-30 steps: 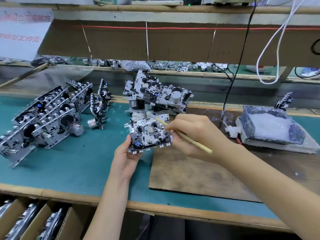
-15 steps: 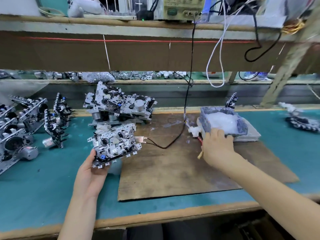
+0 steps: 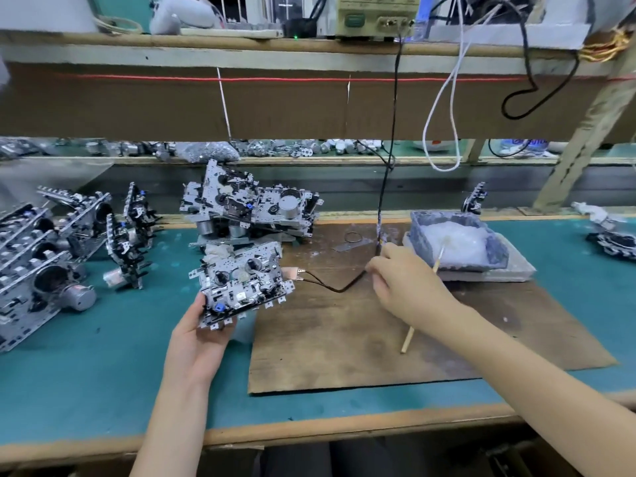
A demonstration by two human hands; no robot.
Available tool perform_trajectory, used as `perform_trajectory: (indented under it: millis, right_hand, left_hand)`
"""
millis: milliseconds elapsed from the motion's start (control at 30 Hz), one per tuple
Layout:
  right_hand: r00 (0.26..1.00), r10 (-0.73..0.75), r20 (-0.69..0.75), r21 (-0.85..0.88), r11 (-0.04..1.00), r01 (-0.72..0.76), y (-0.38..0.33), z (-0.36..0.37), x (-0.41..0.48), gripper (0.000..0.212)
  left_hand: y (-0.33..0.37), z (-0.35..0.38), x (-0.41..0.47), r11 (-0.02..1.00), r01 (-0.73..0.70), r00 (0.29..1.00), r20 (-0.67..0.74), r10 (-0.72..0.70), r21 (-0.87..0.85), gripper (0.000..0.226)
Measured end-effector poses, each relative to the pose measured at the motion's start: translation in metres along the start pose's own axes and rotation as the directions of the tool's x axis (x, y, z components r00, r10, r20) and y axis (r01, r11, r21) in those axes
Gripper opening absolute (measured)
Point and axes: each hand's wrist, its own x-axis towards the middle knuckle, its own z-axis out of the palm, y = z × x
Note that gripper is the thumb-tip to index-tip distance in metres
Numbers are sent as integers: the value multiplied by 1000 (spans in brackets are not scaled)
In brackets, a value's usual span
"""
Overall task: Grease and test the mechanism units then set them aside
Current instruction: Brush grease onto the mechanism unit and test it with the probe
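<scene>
My left hand (image 3: 196, 342) grips a metal mechanism unit (image 3: 241, 287) by its near edge and holds it tilted above the green mat. A black test cable (image 3: 330, 289) lies on the wooden board (image 3: 344, 346), its two metal contacts (image 3: 298, 272) beside the unit's right edge. My right hand (image 3: 406, 287) lies over the board with its fingertips pinching that cable. The wooden grease stick (image 3: 407, 340) lies free, its tip in the white grease of the grey tray (image 3: 495, 256), partly hidden under my wrist.
A heap of units (image 3: 254, 208) sits behind the held one. More units stand in rows at the left (image 3: 41, 256) and upright (image 3: 127, 242). Another unit (image 3: 612, 242) lies far right. A test instrument (image 3: 371, 15) stands on the upper shelf, cables hanging down.
My right hand took the stick off the unit, laid it down with its tip in the grease tray, and moved left to the black cable. The left hand keeps holding the unit.
</scene>
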Motion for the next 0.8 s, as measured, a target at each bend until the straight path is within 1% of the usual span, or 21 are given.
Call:
perform_trajectory:
  millis: [33, 67, 133, 200, 233, 267, 300, 333, 367, 433, 500, 533, 600, 633, 700, 800]
  right_hand:
    - [996, -83, -25, 164, 983, 86, -11, -2, 1, 24]
    - [985, -170, 2, 301, 940, 162, -23, -2, 2, 26]
    - [934, -337, 119, 462, 852, 248, -49, 4, 4, 31]
    - [870, -423, 253, 555, 800, 228, -72, 20, 7, 35]
    - [849, -436, 300, 598, 779, 189, -83, 31, 8, 37]
    - [843, -433, 319, 644, 752, 142, -94, 40, 8, 37]
    - [860, -401, 316, 700, 710, 74, -106, 49, 8, 34]
    - [889, -344, 304, 767, 641, -14, -117, 56, 8, 27]
    - [916, -277, 289, 828, 553, -94, -126, 63, 8, 21]
    - [951, -158, 266, 902, 389, -188, -139, 75, 10, 20]
    - [974, -79, 211, 948, 259, -185, -149, 80, 9, 18]
    - [983, -40, 177, 964, 206, -165, -153, 79, 8, 16]
    - [993, 61, 104, 987, 114, -110, -160, 81, 7, 19]
    - [991, 116, 70, 993, 82, -80, -163, 81, 8, 21]
    - [982, 190, 10, 998, 55, -21, -165, 77, 10, 17]
    - [979, 204, -30, 996, 90, 11, -164, 66, 13, 12]
  left_hand:
    - [0, 1, -1, 1000, 2, 1000, 2, -2, -2, 29]
    - [-1, 1, 0, 1000, -2, 1000, 3, 2, -13, 33]
    - [-1, 1, -1, 999, -6, 1000, 8, 6, -40, 47]
    - [0, 3, -3, 999, -4, 1000, 12, 5, -50, 50]
    - [0, 4, -4, 999, 0, 1000, 20, 2, -52, 48]
    - [-1, 4, -4, 999, 8, 999, 33, -6, -49, 44]
    - [0, 5, -5, 999, 20, 998, 52, -17, -49, 38]
    - [0, 6, -6, 998, 32, 997, 71, -28, -50, 34]
    - [0, 6, -6, 998, 39, 996, 87, -36, -42, 32]
    - [1, 5, -7, 999, 46, 993, 110, -47, 11, 32]
    - [1, 4, -7, 998, 46, 990, 132, -52, 50, 31]
    - [1, 4, -7, 997, 39, 989, 139, -47, 59, 30]
    - [0, 5, -6, 995, 26, 989, 144, -39, 92, 27]
    - [0, 5, -6, 993, 24, 989, 144, -40, 117, 27]
    - [-1, 6, -7, 985, 19, 987, 153, -46, 171, 29]
    - [-2, 7, -8, 977, 18, 979, 195, -60, 211, 31]
